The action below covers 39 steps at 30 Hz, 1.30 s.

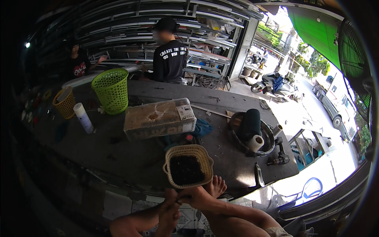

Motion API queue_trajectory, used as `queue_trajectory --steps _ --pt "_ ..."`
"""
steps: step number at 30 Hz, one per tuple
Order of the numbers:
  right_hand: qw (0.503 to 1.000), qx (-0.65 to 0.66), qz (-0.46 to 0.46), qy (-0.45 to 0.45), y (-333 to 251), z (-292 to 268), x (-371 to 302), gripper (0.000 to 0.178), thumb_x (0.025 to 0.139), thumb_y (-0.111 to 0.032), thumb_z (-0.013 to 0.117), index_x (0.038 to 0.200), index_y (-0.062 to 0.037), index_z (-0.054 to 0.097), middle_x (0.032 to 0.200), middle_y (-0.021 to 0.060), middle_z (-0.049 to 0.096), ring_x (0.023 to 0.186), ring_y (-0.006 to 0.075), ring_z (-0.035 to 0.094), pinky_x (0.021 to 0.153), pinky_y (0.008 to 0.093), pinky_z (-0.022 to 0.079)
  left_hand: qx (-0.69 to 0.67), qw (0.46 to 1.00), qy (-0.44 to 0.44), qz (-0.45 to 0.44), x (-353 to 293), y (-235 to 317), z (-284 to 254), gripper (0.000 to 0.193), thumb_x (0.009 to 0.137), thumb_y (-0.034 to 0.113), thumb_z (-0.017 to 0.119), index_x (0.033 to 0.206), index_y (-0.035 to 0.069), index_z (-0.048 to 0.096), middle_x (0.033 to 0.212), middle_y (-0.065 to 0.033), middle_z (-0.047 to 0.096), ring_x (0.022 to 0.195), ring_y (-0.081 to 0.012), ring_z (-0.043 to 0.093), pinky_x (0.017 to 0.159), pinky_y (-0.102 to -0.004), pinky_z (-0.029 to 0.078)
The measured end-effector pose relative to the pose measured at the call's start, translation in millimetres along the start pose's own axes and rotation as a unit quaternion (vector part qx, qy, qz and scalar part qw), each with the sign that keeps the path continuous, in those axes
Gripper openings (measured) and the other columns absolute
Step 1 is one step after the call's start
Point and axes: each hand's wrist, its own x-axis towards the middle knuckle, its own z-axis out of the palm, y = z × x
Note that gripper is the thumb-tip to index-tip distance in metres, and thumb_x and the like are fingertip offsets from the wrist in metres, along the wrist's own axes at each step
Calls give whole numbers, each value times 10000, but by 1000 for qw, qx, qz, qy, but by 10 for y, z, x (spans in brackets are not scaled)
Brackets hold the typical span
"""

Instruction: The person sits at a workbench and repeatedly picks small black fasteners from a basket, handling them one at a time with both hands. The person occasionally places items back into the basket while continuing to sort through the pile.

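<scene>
My left hand (pixel 169 202) and my right hand (pixel 193 196) meet just in front of a cream plastic basket (pixel 209 173). Both have bent, closed fingers. Whatever they pinch is too small and dark to name. A heap of small black pieces (pixel 185 170) fills the basket's bottom. The basket stands on a dark worktable (pixel 138 164), near its front edge. My bare foot (pixel 217 187) rests beside the basket's near right corner.
Behind the basket lies a worn cardboard box (pixel 158 118) on blue cloth (pixel 203 127). Left stand a green basket (pixel 110 93), a yellow basket (pixel 64 103) and a spray can (pixel 83 118). Right are a round tub (pixel 236 138) with rolls and a drill (pixel 281 154). Two people are beyond.
</scene>
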Motion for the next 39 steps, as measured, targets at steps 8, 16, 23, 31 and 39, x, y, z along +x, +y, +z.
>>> queue_trajectory --steps 8,16,23,31,39 --pt "990 -133 -50 22 -71 16 -38 91 886 -68 721 973 -48 740 894 98 720 855 301 720 729 384 558 42 998 19 30 -60 44 112 118 887 3 746 901 65 647 721 -39 624 454 -68 466 415 -246 343" --pt "989 -145 -24 11 -52 96 -63 261 896 -113 696 1156 -113 721 1070 108 728 953 329 722 808 418 576 55 995 76 20 -83 117 162 112 886 22 755 869 35 645 678 -27 598 469 -67 462 424 -239 341" --pt "998 19 55 -33 -94 18 -5 205 921 -99 742 1113 -28 751 966 83 763 874 160 732 784 319 580 73 997 34 -10 -206 340 163 125 959 129 719 971 6 698 718 -12 630 472 -44 454 422 -229 310" --pt "977 -104 77 170 -261 -559 21 189 844 -125 802 1019 -57 779 919 126 763 843 229 757 768 343 585 367 920 136 26 -301 1176 -971 495 995 476 667 837 9 704 542 32 448 410 -74 382 388 -265 256" --pt "952 -128 9 276 8 -846 733 177 875 -126 705 1033 -53 740 917 185 736 914 401 704 810 479 547 678 661 219 -234 -146 1887 -2095 545 956 524 683 866 -2 792 561 -37 548 533 -161 498 547 -369 407"
